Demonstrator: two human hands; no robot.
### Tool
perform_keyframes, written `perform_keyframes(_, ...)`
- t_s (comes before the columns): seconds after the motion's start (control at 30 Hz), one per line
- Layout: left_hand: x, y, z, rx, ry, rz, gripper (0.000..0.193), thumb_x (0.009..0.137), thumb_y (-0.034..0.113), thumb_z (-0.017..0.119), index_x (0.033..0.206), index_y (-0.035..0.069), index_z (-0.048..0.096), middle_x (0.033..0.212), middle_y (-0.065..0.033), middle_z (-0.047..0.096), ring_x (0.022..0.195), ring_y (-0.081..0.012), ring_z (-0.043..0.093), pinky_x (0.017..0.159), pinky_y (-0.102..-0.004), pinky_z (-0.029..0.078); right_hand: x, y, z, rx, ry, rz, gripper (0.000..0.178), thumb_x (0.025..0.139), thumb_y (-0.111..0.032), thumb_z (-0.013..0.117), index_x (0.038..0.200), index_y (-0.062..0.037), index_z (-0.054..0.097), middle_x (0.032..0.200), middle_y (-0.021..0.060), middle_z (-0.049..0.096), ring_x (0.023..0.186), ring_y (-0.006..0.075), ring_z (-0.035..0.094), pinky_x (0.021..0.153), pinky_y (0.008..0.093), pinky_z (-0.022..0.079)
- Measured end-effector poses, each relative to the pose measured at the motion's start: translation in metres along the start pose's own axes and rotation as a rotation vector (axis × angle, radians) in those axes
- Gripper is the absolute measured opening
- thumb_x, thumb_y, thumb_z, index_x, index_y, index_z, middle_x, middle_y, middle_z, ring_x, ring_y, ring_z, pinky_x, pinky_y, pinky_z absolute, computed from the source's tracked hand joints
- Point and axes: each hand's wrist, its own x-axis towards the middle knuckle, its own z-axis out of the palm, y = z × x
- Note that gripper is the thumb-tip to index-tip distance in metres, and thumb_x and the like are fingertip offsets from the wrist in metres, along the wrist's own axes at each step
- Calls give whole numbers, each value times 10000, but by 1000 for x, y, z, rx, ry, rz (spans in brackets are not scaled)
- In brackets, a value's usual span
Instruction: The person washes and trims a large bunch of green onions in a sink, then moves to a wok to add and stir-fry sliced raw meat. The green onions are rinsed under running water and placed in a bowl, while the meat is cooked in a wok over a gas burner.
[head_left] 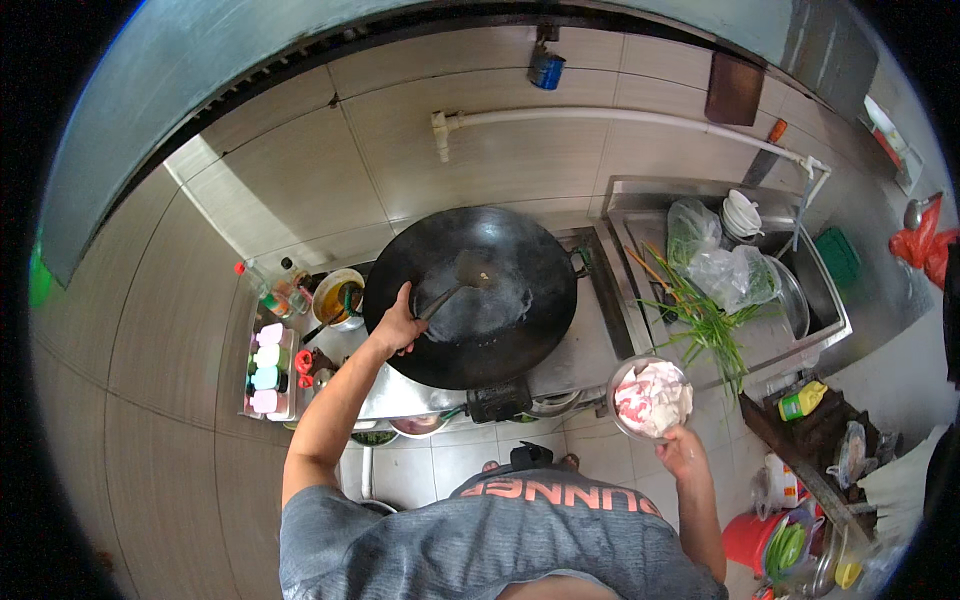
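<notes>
My left hand point(400, 324) is closed round the handle of a wok spatula point(441, 301). The spatula's blade lies against the inside of a large black wok point(540, 335), which stands on the stove. Whitish smears and a little wet sheen show on the wok's bottom. Off to the right of the wok, my right hand point(684, 452) grips the near edge of a round bowl point(614, 402). Pale pink and red pieces of what looks like raw meat point(653, 394) fill that bowl. It is held away from the wok, beside the counter's front edge.
Left of the wok stand a pot of yellowish liquid point(335, 300), bottles point(263, 291) and a rack of seasoning boxes point(267, 375). Green onions point(715, 335), plastic bags point(735, 280) and stacked bowls point(741, 213) lie around the right-hand sink point(825, 318). A red bucket point(748, 542) stands on the floor.
</notes>
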Motion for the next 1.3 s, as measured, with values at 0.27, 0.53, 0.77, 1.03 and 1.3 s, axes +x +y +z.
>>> perform_keyframes(0.27,-46,49,12,86,29,278,949,810,15,650,1500,184,20,609,-90,550,420,-151,514,393,-287,408,-49,29,-39,100,14,-102,471,677,-36,574,1145,-64,533,970,46,640,732,176,605,518,299,445)
perform_keyframes(0.53,-129,150,79,33,-120,421,982,717,-17,752,1487,185,177,776,-60,557,569,-110,500,445,-246,402,-76,49,-118,204,-8,-173,392,692,-59,578,1082,-27,563,865,55,654,619,151,600,494,279,478)
perform_keyframes(0.77,-161,215,233,-18,-483,382,928,703,-141,650,1466,184,233,922,-124,528,607,-118,530,475,-230,434,-115,48,-242,342,90,-146,442,658,-20,579,1096,17,535,849,100,651,609,206,643,447,299,547)
perform_keyframes(1.03,-102,183,490,-303,-1067,153,522,820,28,656,1261,145,403,821,-67,517,448,-84,469,349,-218,330,-167,37,-339,412,371,-252,486,642,-36,566,1113,44,476,780,114,606,529,211,609,414,298,521)
perform_keyframes(1.3,32,99,657,-567,-852,-225,342,835,65,616,1143,78,469,746,-73,570,423,-123,477,332,-265,333,-173,49,-358,594,592,-228,400,665,10,538,1050,110,500,725,126,599,457,230,585,404,316,518)
